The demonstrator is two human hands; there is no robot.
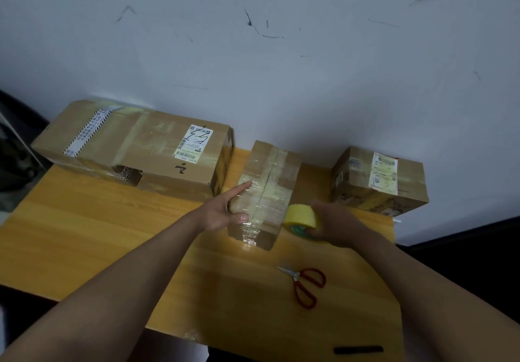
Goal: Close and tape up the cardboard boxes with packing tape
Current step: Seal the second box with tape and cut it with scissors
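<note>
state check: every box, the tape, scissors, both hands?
large box: closed, taped, torn hole in front edge
middle box: closed, taped over
small box: closed, taped, labelled
tape roll: held against middle box
scissors: lying on table, untouched
left hand: flat on middle box
right hand: grips tape roll

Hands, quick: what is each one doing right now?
Left hand: open, fingers straight, resting on the middle box.
Right hand: fingers curled round the tape roll, holding it.
</note>
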